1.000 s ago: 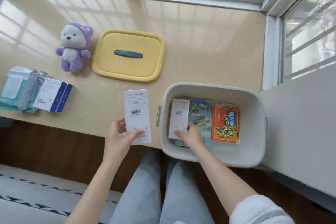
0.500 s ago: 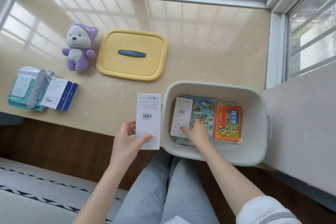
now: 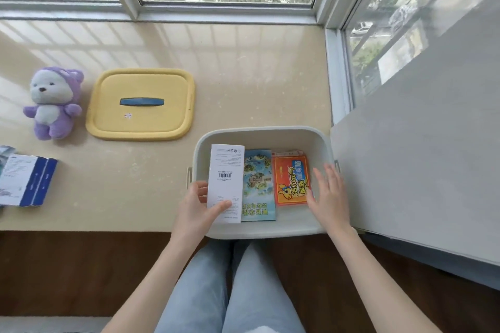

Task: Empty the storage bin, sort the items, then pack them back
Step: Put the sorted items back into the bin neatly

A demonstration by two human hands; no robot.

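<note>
The pale grey storage bin (image 3: 265,132) stands at the sill's front edge. Inside lie a blue map-print booklet (image 3: 258,186) and an orange packet (image 3: 292,180) to its right. My left hand (image 3: 198,207) grips a tall white box (image 3: 225,178) by its lower end, holding it over the bin's left side. Whether another white box lies under it I cannot tell. My right hand (image 3: 328,194) hovers with fingers spread over the bin's right side, beside the orange packet, holding nothing.
The yellow bin lid (image 3: 140,105) with a blue handle lies on the beige sill, left of the bin. A purple plush bear (image 3: 54,103) sits further left. A white-and-blue box (image 3: 27,181) lies at the left edge. A grey ledge (image 3: 419,157) borders the bin's right.
My left hand carried the white box rightward from the sill to over the bin's left side. My right hand left the items in the bin and moved to the right side, fingers spread.
</note>
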